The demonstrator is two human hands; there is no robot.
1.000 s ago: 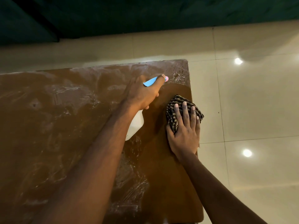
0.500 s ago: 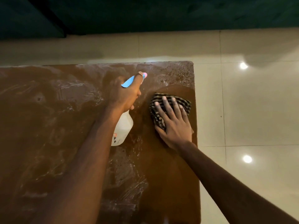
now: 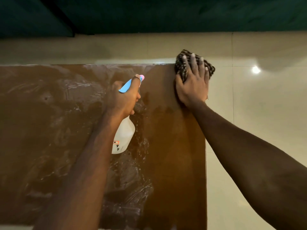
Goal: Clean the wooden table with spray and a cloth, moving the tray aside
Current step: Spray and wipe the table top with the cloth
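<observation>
- Right hand (image 3: 193,83) flat, fingers straight, on the cloth (image 3: 181,63) at the counter's (image 3: 174,146) far corner; soft, probably damp, best held under the palm.
- Left hand (image 3: 123,98), left of the right hand, grips the bottle (image 3: 123,135) at its neck; light plastic, likely slippery.

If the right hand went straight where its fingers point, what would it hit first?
Probably nothing: the right hand presses the checked cloth at the wooden table's far corner, so it would pass the edge over tiled floor. Depth beyond is unclear.
</observation>
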